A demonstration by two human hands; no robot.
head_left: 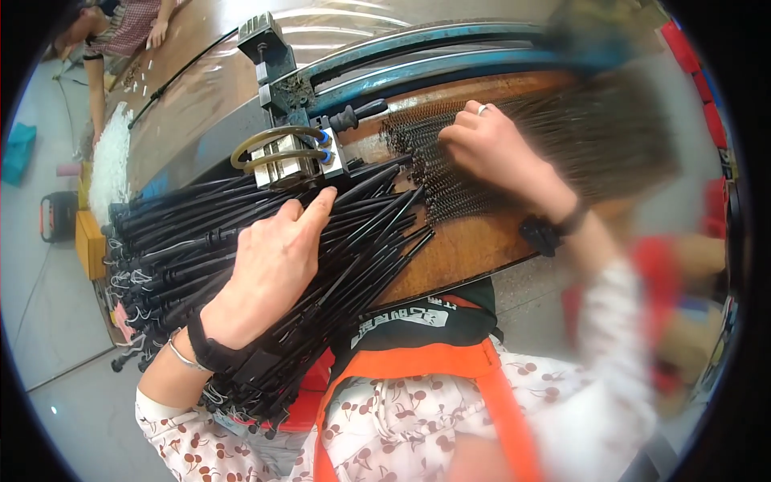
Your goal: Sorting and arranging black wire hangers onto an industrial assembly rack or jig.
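On a worn brown workshop bench point(474, 249), the left hand point(269, 269) lies flat and open across a fanned bundle of black rods point(241, 265), pinning it steady, while the right hand point(498, 149), fingers curled, picks at a row of small dark springs point(438, 181).

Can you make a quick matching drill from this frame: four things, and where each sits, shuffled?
Things:
1. left hand
2. right hand
3. black rods
4. clamp

Places:
A. at the far edge of the bench, upper middle of the picture
B. flat on top of the black rods
C. on the dark springs
D. fanned across the bench's left end, under a hand

Pairs: 1-B, 2-C, 3-D, 4-A
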